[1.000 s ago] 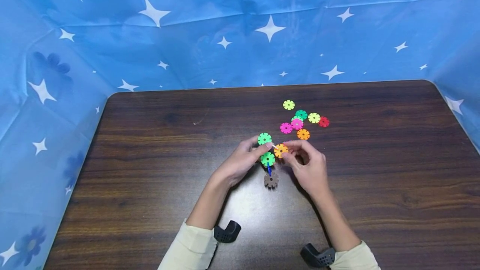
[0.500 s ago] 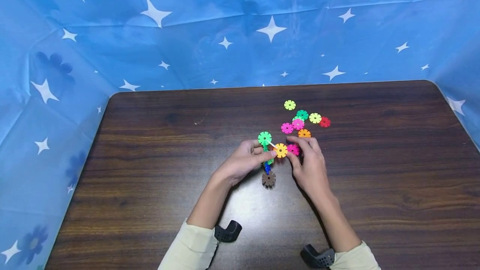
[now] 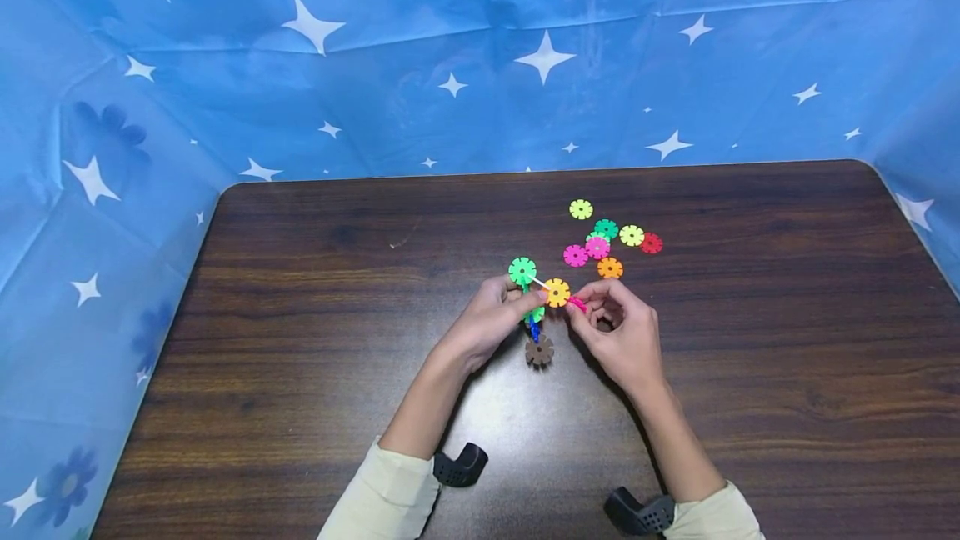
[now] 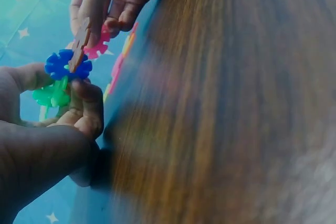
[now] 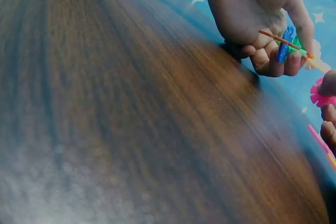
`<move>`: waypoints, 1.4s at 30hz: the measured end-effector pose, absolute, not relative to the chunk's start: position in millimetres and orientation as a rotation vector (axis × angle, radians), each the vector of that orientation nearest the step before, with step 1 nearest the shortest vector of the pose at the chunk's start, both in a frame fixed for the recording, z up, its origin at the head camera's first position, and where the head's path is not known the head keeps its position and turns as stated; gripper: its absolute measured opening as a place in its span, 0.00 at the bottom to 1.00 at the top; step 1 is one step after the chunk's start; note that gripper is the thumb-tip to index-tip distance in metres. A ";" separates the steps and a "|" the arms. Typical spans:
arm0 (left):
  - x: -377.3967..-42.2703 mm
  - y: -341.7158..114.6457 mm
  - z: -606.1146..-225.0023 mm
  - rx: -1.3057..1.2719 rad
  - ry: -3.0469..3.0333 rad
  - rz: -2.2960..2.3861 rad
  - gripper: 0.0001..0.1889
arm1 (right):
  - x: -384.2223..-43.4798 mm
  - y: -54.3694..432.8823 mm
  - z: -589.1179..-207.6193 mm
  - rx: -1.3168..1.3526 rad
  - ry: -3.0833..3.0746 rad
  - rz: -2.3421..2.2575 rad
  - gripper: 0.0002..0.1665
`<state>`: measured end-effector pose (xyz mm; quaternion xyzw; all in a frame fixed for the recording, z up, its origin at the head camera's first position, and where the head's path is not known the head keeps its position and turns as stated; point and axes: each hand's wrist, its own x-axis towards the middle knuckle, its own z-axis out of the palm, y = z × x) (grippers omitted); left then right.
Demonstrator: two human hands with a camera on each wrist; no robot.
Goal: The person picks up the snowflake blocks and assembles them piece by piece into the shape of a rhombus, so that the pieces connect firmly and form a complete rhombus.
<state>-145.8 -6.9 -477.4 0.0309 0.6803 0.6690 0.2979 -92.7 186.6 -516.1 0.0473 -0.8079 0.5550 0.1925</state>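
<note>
My left hand (image 3: 495,315) grips a chain of joined notched plastic snowflake discs, its thumb at the edge of a yellow-orange disc (image 3: 557,292). A green disc (image 3: 522,272) tops the chain, and a white disc (image 3: 537,282) seen edge-on runs from it to the orange one. Lower down are a blue disc (image 4: 68,64) and a brown disc (image 3: 538,351); more green pieces (image 4: 52,95) lie partly behind the left fingers. My right hand (image 3: 618,332) pinches a pink disc (image 3: 577,304), turned nearly edge-on right at the orange disc's right side.
Loose discs lie on the dark wooden table (image 3: 300,315) beyond the right hand: yellow (image 3: 581,209), dark green (image 3: 606,229), pink (image 3: 575,256), orange (image 3: 610,267) and red (image 3: 652,243), some overlapping. A blue star-patterned cloth (image 3: 480,65) hangs behind the table.
The pink disc in my right fingers has turned from face-up to nearly edge-on against the orange disc. The chain in my left hand has turned and shifted slightly up and left.
</note>
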 end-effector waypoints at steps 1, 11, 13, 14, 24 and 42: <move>-145.4 -6.7 -477.6 0.075 1.815 1.776 0.14 | -92.5 186.6 -516.4 0.144 -2.256 1.560 0.10; -144.9 -4.0 -479.8 0.049 1.849 1.791 0.13 | -93.3 187.1 -519.8 0.220 -2.187 1.558 0.07; -145.0 -4.0 -479.5 0.055 1.853 1.794 0.13 | -93.5 186.7 -519.5 0.216 -2.175 1.565 0.07; -145.1 -4.0 -479.3 0.054 1.853 1.795 0.14 | -93.6 186.3 -519.0 0.211 -2.169 1.570 0.07; -145.2 -3.0 -478.2 0.024 1.851 1.822 0.10 | -94.2 184.3 -520.8 0.162 -2.097 1.634 0.10; -144.8 -1.3 -479.0 0.016 1.867 1.849 0.09 | -93.1 184.6 -518.2 0.198 -2.080 1.667 0.07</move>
